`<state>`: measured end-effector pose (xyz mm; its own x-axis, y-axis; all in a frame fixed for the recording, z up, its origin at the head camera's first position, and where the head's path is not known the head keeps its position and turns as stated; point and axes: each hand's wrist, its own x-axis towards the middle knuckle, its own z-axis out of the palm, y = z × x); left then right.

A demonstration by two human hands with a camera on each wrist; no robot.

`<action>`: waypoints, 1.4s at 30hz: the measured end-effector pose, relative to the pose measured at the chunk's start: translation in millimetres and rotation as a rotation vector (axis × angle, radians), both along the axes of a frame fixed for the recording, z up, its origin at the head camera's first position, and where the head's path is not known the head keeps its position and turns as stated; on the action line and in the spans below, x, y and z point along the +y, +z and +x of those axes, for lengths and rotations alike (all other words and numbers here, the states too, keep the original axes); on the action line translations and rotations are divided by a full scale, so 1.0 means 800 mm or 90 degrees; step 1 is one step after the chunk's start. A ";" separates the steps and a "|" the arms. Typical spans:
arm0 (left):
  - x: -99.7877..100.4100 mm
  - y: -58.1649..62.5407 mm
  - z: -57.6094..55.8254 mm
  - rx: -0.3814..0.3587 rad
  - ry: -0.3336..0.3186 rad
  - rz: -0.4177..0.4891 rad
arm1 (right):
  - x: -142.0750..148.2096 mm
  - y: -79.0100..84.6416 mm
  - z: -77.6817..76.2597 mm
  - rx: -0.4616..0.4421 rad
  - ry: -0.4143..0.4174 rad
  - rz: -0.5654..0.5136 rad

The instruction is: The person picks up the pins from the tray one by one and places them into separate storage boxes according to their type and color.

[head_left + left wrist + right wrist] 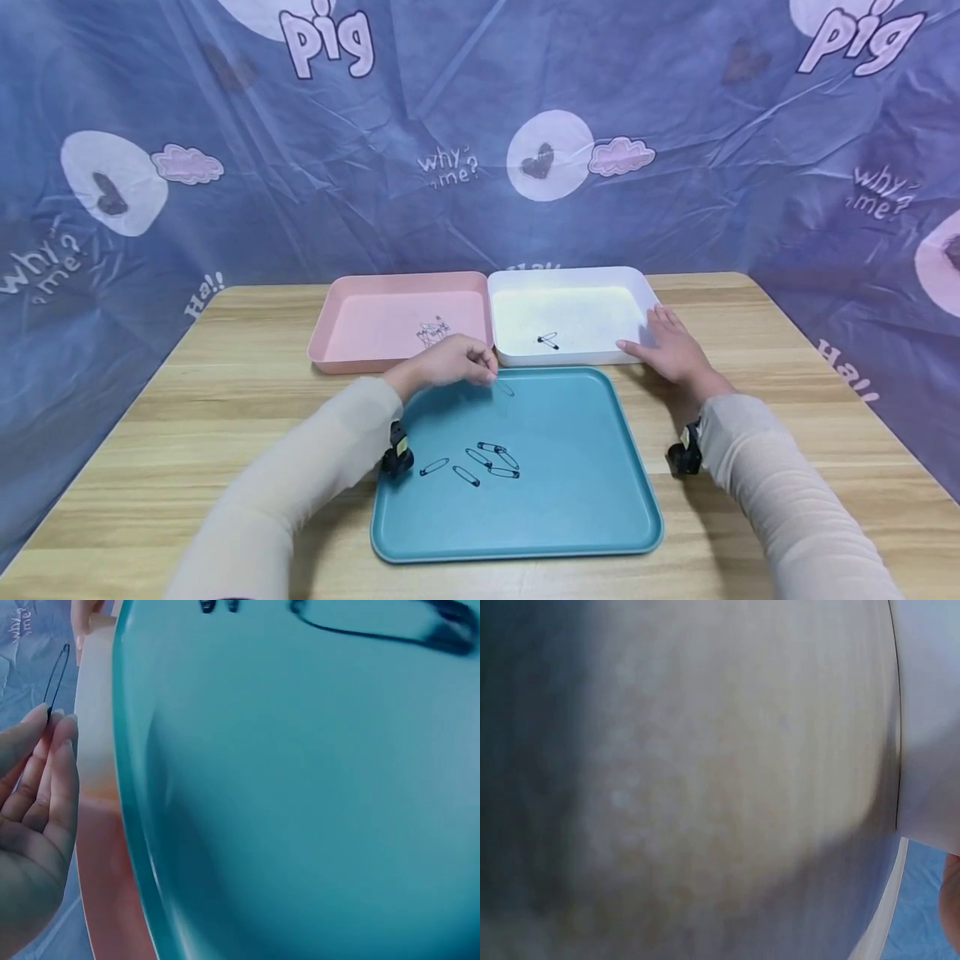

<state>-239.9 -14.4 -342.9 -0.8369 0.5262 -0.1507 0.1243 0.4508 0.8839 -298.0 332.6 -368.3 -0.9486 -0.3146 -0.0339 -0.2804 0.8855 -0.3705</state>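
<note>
My left hand (pixel 452 363) pinches a safety pin (pixel 55 681) between thumb and fingertips, above the far edge of the teal tray (pixel 570 517). In the left wrist view the pin points up out of the fingers, its black end at the fingertips. Several black safety pins (pixel 466 476) lie around the middle of that tray. My right hand (pixel 673 348) rests at the near right corner of the white tray (pixel 570 358), thumb and fingers stretched out along its rim. Inside the white tray are dark safety pins (pixel 549 340), crossed together.
A pink tray (pixel 375 321) stands left of the white one, with a small pile of pins (pixel 432 332) in it. Both trays stand behind the teal tray on the wooden table (pixel 247 392). A blue printed cloth (pixel 420 217) hangs behind and beside the table.
</note>
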 end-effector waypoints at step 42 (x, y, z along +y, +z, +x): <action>0.087 0.006 -0.061 -0.084 0.280 0.127 | -0.004 0.006 -0.004 0.019 0.035 0.005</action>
<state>-288.5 55.0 -337.7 -0.9666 0.1571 -0.2024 -0.1580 0.2565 0.9535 -301.2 329.6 -363.1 -0.9308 -0.3654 -0.0092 -0.3388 0.8717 -0.3540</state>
